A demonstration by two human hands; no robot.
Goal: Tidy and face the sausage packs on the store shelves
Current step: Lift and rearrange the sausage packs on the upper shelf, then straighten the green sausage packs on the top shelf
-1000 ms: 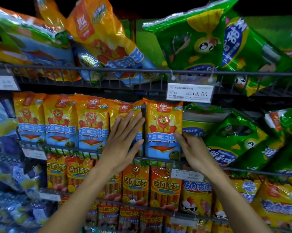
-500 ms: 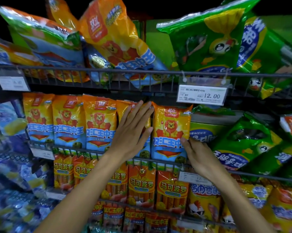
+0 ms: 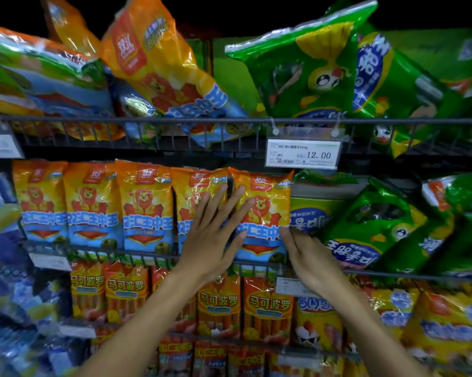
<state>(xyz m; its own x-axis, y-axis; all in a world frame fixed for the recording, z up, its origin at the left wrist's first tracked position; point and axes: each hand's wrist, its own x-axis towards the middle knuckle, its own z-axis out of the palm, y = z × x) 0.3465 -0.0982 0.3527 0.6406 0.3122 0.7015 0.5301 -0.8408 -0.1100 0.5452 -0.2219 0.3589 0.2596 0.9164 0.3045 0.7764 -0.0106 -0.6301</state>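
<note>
Head view: the left hand, fingers straight and spread, presses flat across the seam between the fourth orange lion pack and the fifth orange lion pack, both upright behind the middle shelf rail. The right hand touches the fifth pack's lower right edge; its fingers are partly hidden, so its grasp cannot be determined.

Left hand, flat with fingers spread, has slid toward 3 o'clock: a second ago on fourth lion pack, now fingertips lie across gap onto fifth pack. Fifth pack has closed up against fourth; dark gap between them narrower. Right hand still at fifth pack's 4 o'clock edge, fingertips now touching that edge lower down.
</note>
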